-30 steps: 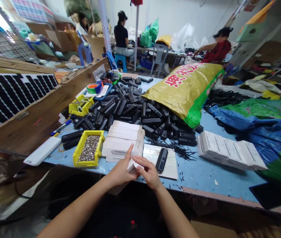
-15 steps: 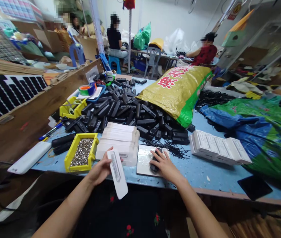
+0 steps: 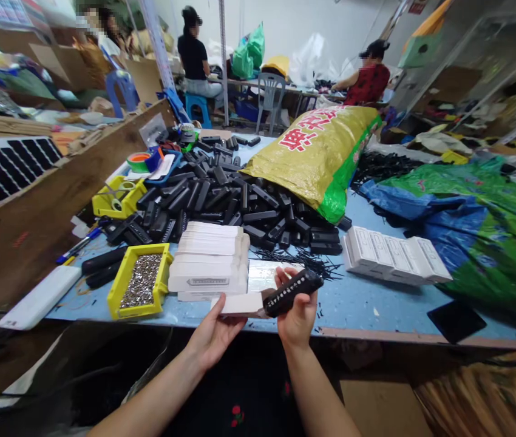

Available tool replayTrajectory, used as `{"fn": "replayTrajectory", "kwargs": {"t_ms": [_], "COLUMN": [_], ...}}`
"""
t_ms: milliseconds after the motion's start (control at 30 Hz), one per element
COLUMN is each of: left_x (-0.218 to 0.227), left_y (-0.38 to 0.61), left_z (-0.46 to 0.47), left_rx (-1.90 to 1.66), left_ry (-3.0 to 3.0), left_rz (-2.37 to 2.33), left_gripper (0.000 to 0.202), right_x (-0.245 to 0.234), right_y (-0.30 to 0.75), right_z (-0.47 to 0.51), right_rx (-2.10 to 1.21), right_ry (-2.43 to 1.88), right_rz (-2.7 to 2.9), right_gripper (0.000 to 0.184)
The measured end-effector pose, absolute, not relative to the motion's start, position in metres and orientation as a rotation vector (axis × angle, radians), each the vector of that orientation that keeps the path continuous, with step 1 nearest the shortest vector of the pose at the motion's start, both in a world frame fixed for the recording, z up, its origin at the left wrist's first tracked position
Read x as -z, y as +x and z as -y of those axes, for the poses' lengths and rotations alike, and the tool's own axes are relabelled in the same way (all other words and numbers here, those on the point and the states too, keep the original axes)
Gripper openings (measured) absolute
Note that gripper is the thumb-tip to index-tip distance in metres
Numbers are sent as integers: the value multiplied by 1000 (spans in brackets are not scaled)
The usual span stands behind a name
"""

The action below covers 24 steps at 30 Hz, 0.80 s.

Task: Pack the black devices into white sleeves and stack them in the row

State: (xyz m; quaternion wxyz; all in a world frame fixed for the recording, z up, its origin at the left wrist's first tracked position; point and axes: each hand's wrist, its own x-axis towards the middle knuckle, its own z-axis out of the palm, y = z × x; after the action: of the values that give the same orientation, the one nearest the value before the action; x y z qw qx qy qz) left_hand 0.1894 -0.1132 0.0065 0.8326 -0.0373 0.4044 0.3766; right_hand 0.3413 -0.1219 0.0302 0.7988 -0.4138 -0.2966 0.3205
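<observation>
The right hand (image 3: pixel 295 315) has lifted the black remote (image 3: pixel 292 292) to the white box (image 3: pixel 241 303).

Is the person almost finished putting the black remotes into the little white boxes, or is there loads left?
Loads left. Done: a row of white boxes lies on the blue table. In hand: the left hand holds a white box while the right hand slides a black remote into its open end. Left: a big pile of black remotes and a stack of flat white boxes.

A black remote (image 3: pixel 292 291) meets the open end of a flat white box (image 3: pixel 240 303).
</observation>
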Motion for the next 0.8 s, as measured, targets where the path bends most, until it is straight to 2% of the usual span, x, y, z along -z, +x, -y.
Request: {"fn": "replayTrajectory", "kwargs": {"t_ms": [167, 267, 367, 467, 567, 600, 667, 733, 800], "left_x": [-10, -14, -15, -10, -5, -4, -2, -1, 2], "left_y": [196, 195, 188, 177, 171, 171, 172, 172, 169], "left_z": [114, 109, 104, 98, 92, 89, 84, 79, 75], "left_rx": [-748, -777, -769, -757, -911, -891, -739, -665, -709], "left_ry": [-99, -86, 24, 376, 1009, 1218, 1495, 1596, 1634], "left_rz": [-847, -847, -879, -1002, -1161, -1157, -1117, -1170, -1297], "left_gripper": [40, 38, 39, 51, 79, 83, 75, 67, 70], "right_x": [-33, -36, -38, -37, -31, -27, -15, -1, 14], "right_y": [346, 355, 363, 359, 354, 358, 379, 422, 476], "right_z": [117, 121, 126, 133, 135, 133, 124, 111, 98], "right_rx": [-626, -760, -942, -927, -853, -892, -962, -822, -427], "right_ry": [-950, -988, -995, -1063, -1103, -1092, -1095, -1281, -1675], "right_rz": [820, 1102, 1088, 895, 929, 1059, 1363, 1513, 1366], "right_gripper": [61, 50, 37, 48, 53, 52, 44, 33, 26]}}
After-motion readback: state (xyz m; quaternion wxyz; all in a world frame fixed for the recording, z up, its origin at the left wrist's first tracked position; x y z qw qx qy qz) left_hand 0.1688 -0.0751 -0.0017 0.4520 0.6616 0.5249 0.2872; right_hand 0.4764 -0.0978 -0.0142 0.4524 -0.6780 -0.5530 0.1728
